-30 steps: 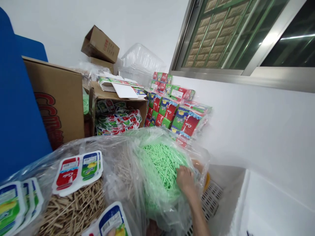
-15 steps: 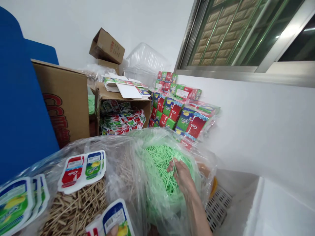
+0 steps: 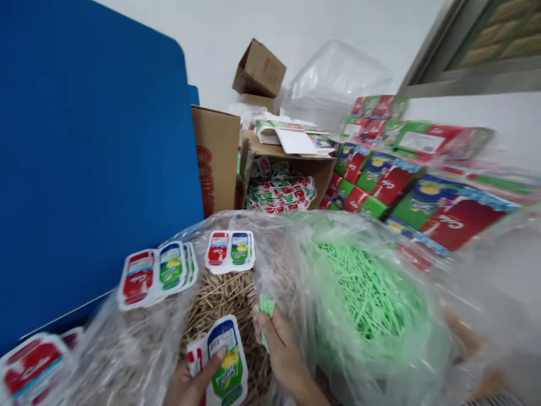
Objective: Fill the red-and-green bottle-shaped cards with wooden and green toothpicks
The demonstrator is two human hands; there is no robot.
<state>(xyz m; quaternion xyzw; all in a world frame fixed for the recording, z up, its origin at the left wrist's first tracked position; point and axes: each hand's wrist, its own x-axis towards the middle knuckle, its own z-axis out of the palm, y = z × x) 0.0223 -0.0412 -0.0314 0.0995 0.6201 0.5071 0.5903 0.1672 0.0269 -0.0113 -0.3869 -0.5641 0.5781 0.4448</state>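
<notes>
My left hand (image 3: 192,380) is closed on a folded printed card (image 3: 230,375) with a Sprite picture in front and a strip of red behind. Its thumb presses on the card's face. Just to the right, my right hand (image 3: 283,352) pinches a small bunch of pale green sticks (image 3: 267,307), above the bag's edge. Brown sticks (image 3: 222,293) fill the clear plastic bag under both hands. Further right, another clear bag holds loose green sticks (image 3: 367,290). A Cola-and-Sprite card (image 3: 230,252) lies on the brown sticks.
More cards (image 3: 158,273) lie stacked at left on the plastic. A blue panel (image 3: 97,169) rises on the left. Behind stands an open cardboard box (image 3: 323,175) full of printed cards. Wrapped Cola and Sprite cartons (image 3: 454,217) are piled at the right, by the wall.
My right hand has left the bag of green sticks and moved left beside my left hand, carrying a bunch of green sticks. The view has turned left. My left hand still holds the card.
</notes>
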